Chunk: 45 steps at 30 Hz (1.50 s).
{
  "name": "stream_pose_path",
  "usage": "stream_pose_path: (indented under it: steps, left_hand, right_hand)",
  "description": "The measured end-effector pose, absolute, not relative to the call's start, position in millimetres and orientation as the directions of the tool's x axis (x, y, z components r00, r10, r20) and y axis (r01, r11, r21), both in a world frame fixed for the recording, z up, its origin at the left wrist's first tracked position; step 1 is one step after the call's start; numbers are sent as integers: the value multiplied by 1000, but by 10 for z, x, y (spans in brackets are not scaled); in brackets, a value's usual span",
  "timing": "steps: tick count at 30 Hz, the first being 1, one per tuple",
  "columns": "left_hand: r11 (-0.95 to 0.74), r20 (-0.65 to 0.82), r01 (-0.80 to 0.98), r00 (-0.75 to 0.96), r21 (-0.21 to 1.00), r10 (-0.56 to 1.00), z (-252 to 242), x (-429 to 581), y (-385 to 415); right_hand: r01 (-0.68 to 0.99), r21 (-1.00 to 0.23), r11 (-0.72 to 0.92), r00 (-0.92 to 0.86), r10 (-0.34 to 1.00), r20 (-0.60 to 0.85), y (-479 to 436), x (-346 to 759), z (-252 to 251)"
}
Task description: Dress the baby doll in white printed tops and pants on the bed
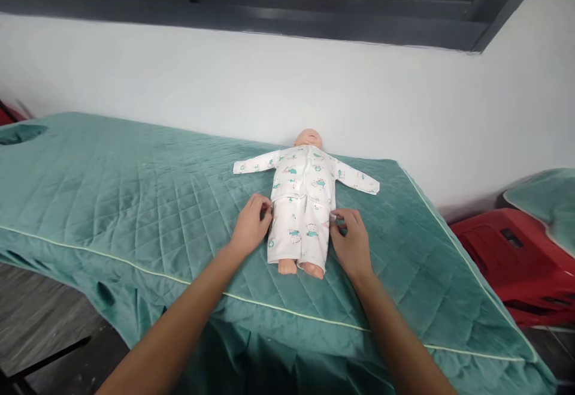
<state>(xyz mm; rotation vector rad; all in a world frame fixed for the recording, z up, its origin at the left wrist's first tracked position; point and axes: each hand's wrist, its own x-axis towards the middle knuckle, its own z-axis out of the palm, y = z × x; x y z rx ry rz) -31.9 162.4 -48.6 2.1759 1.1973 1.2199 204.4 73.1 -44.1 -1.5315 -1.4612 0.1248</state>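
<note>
On green quilted cover [135, 197] | white wall [179, 77] | left hand [251, 222], right hand [353, 245] pinching doll's trousers [286, 222]

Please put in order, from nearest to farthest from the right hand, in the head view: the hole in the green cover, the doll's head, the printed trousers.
1. Printed trousers: just left of the right hand.
2. Doll's head: farther up, by the wall.
3. Hole in the green cover: far left.
</note>
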Motion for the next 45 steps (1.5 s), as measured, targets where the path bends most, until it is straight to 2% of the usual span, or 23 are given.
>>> stream_pose_path:
  steps: [2, 6, 9, 17, 24, 28, 33, 38, 42, 45]
  left_hand:
    - [-564, 501, 456, 263, 689, 825, -490, -386, 1411]
    - [-566, 431, 358, 392, 742, 813, -511, -494, 878]
    - [-547, 389, 358, 426, 757, 817, -533, -471, 630]
    - [-521, 423, 418, 309, 744, 852, -575, -311, 682]
    - [-454, 409, 291, 202, 842, 890, -402, -369, 471]
    - [-355, 325, 243, 153, 903, 933, -478, -438, 421]
    - [-347, 300, 304, 189, 887, 935, -565, -452, 423]
    - [-395, 341, 337, 209, 855, 917, -603, -434, 438]
    - [-409, 344, 377, 229, 831, 911, -648, -421, 445]
    - [-421, 352, 393, 239, 817, 905, -661, -406, 456]
  right_hand:
    - [683, -695, 227, 261, 812, 522, 522, 1965, -446]
    - [617, -739, 268, 220, 844, 490, 61, 1739, -466]
    - [597, -753, 277, 188, 864, 467, -136, 1582, -479]
    - [611, -760, 220, 183, 895, 406, -66, 1480, -458]
    - [589, -761, 272, 154, 887, 436, -66, 1504, -163]
    - [629, -715, 307, 106, 876, 470, -143, 1578, -158]
    - [717, -651, 250, 103, 885, 453, -175, 1580, -302]
    - [836, -473, 277, 27, 841, 541, -140, 1453, -231]
    - [896, -316, 311, -133, 869, 477, -15, 1304, -128]
    - [924, -235, 303, -167, 869, 465, 124, 1233, -131]
